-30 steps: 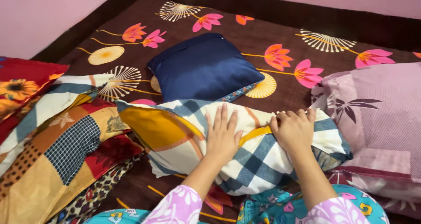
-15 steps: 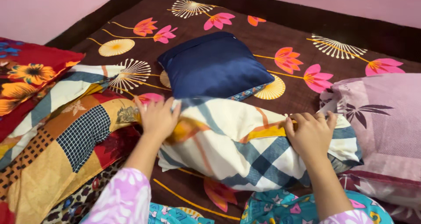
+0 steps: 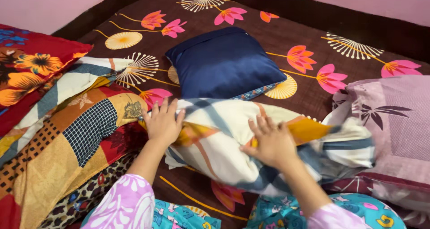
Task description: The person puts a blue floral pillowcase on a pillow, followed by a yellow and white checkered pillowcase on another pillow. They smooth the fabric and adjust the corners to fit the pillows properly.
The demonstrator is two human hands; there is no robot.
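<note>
A plump pillow in a white, blue and orange patterned cover [image 3: 233,141] lies across a brown bedspread with pink flowers [image 3: 295,32], right in front of me. My left hand [image 3: 162,121] rests flat on the pillow's left end with its fingers spread. My right hand [image 3: 271,141] presses on the middle of the pillow, fingers spread over an orange band of the cover; it looks slightly blurred. A dark blue cushion [image 3: 224,63] lies just beyond the pillow.
A stack of patchwork and leopard-print pillows [image 3: 67,144] lies at the left, with a red flowered one [image 3: 31,72] behind it. A mauve pillow with a leaf print [image 3: 389,121] sits at the right. Pink walls border the bed.
My left hand moved from the pillow's middle to its left end. My right hand left the right end and slid to the middle. The pillow's right end has shifted.
</note>
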